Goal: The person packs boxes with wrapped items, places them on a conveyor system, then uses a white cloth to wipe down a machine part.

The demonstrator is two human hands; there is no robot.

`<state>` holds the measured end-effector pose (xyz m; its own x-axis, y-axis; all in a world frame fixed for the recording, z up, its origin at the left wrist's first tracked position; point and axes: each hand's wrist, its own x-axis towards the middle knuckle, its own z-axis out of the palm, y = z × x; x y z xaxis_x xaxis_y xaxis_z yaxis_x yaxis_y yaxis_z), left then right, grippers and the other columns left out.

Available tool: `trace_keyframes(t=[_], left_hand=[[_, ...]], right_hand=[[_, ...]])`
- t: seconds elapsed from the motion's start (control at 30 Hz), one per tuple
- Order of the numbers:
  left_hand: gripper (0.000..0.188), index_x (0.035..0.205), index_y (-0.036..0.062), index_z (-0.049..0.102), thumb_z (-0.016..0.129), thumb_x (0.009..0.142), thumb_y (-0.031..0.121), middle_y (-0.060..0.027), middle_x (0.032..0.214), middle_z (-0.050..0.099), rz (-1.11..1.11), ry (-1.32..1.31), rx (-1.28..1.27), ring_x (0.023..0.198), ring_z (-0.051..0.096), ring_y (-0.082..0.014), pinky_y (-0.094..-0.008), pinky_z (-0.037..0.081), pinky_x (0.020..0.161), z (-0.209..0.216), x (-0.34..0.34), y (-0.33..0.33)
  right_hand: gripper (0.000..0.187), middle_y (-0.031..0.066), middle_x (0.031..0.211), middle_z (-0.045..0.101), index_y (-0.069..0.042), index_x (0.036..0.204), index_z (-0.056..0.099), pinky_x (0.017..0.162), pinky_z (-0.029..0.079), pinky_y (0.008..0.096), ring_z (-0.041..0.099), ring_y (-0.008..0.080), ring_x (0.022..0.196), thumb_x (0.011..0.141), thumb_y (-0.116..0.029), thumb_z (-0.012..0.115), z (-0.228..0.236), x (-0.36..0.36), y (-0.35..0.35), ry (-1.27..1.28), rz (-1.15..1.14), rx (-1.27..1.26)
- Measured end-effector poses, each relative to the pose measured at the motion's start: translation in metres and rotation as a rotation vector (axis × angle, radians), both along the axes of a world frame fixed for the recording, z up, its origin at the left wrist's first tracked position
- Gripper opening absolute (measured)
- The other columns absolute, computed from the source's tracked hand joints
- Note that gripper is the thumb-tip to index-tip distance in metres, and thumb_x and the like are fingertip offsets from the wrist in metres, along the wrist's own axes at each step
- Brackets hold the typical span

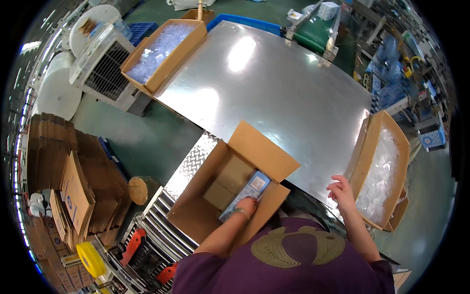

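Observation:
An open cardboard box (pixel 196 196) stands in front of me with its far flap folded out over the metal table. Inside it, my left hand (pixel 248 206) is closed on a long blue-and-white pack (pixel 256 183) that lies along the right wall. Part of the fingers is hidden against the pack. Beside it the brown cardboard bottom of the box (pixel 220 194) shows. My right hand (pixel 341 190) is raised over the table's near right edge, loosely curled with fingers apart and nothing in it. A cardboard tray of clear plastic bags (pixel 379 176) is closest to that hand.
The shiny metal table (pixel 274 93) reaches far ahead. Another tray of clear plastic pieces (pixel 164 51) sits at its far left. A roller conveyor (pixel 161 215) with a yellow tape roll (pixel 91 259) runs at the near left, by stacked flat cartons (pixel 93 191). A green belt (pixel 316 32) meets the far edge.

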<state>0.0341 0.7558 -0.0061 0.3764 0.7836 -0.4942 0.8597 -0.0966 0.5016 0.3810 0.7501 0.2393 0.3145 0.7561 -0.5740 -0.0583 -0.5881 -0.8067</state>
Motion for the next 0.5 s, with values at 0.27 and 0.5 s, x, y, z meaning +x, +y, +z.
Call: trace_keyframes(t=[0.27,0.5], left_hand=[[0.032,0.107,0.0095,0.067,0.056,0.078,0.015,-0.0188,0.104,0.067,0.207,-0.133,-0.449,0.097,0.063,-0.037,-0.0426,0.05,0.085,-0.048,-0.032,0.03],[0.023,0.105,0.0001,0.064,0.063,0.085,0.012,-0.0097,0.089,0.069,0.453,-0.359,-0.072,0.078,0.065,-0.0177,-0.0316,0.052,0.073,0.012,-0.066,0.084]], right_hand=[[0.037,0.0047,0.08,0.061,-0.005,0.121,0.048,0.053,0.04,0.0227,0.055,0.0095,0.062,0.086,-0.006,0.059,-0.01,0.03,-0.057,-0.167,-0.121,0.052],[0.031,0.0101,0.073,0.062,-0.002,0.107,0.057,0.057,0.048,0.0318,0.058,0.0169,0.061,0.078,-0.006,0.065,-0.063,0.14,-0.118,-0.859,-0.287,0.037]])
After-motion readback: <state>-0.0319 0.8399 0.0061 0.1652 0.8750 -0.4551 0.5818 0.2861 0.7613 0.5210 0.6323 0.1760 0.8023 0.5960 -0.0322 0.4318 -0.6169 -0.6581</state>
